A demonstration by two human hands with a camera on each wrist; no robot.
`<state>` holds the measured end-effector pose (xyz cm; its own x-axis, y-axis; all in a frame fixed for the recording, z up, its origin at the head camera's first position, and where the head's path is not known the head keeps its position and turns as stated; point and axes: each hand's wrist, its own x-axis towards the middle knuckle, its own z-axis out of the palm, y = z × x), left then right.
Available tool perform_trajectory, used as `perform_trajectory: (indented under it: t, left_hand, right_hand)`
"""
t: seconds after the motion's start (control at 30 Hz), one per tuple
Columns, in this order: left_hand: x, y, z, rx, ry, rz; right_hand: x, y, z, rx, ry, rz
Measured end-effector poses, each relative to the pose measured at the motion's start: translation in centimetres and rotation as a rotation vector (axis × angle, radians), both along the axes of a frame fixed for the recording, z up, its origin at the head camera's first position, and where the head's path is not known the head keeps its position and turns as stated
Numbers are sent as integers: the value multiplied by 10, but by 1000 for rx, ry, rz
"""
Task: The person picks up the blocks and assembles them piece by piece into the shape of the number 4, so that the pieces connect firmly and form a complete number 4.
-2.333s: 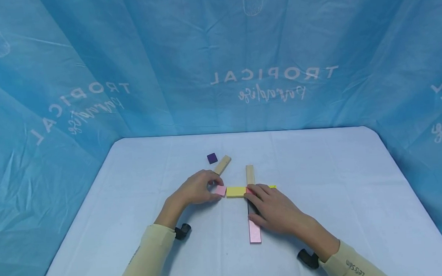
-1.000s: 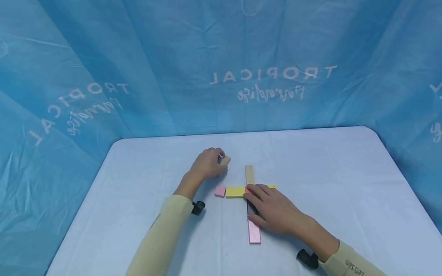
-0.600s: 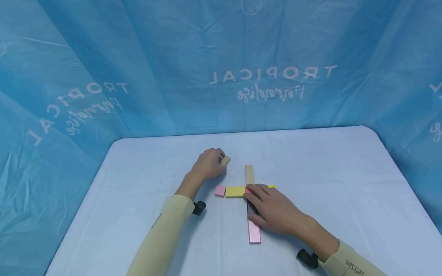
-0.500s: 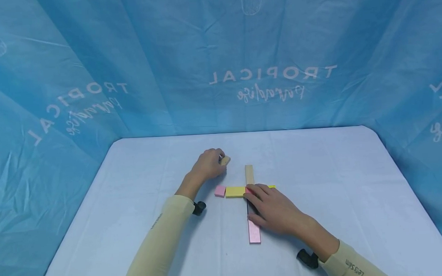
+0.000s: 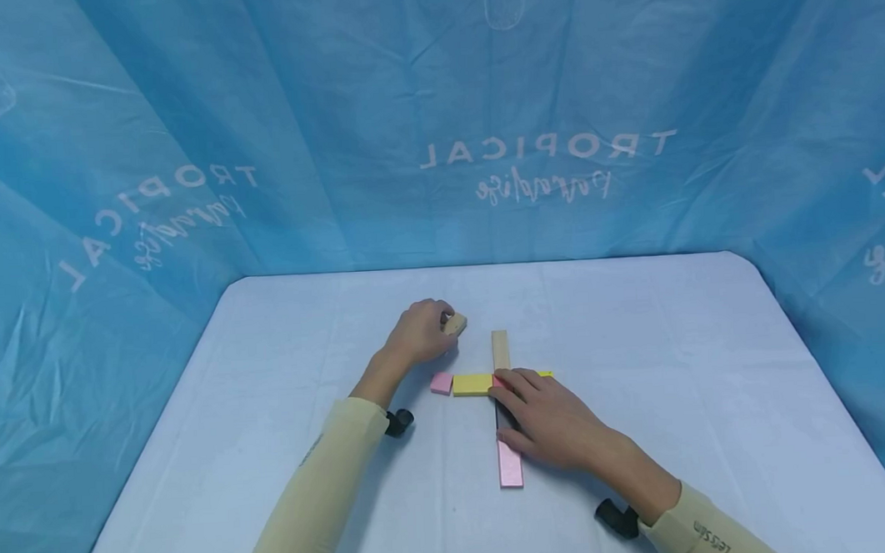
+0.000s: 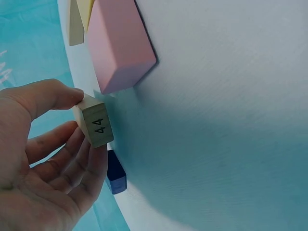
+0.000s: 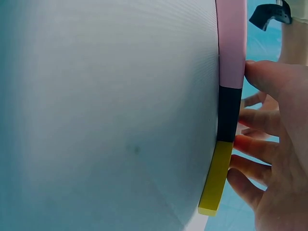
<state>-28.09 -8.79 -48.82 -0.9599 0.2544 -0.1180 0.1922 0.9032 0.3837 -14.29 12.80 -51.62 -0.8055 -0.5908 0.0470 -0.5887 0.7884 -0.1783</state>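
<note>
My left hand (image 5: pixel 423 330) pinches a plain wooden block (image 5: pixel 456 323) between thumb and fingers; its end, marked "44", shows as the block (image 6: pixel 97 124) in the left wrist view. Nearer me lies a small pink block (image 5: pixel 441 383), just left of a yellow block (image 5: pixel 472 385). My right hand (image 5: pixel 551 417) rests over a cross of flat blocks. Its fingers touch the long pink block (image 7: pixel 232 43), a black block (image 7: pixel 229 114) and another yellow block (image 7: pixel 215 178), seen edge-on in the right wrist view. Part of the cross is hidden under that hand.
A dark purple block (image 6: pixel 115 172) lies just beyond the left fingers, hidden in the head view. Another plain wooden block (image 5: pixel 500 349) forms the far arm of the cross. Blue printed curtains (image 5: pixel 433 101) stand around the white table (image 5: pixel 685 322).
My left hand has let go of the small pink block, moved away from me to the loose wooden block and taken it, shifting it slightly right. The right hand stays in place.
</note>
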Motion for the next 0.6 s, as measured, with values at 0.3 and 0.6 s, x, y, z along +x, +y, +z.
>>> perform_trajectory:
  t: [0.3,0.6]
  left_hand:
    - [6,-5,-4,58,11,8]
    - [11,-10,-9,124,24,21]
  right_hand:
    - [0,-1,0,3,6,4]
    - [-1,0,-1,2,11,0]
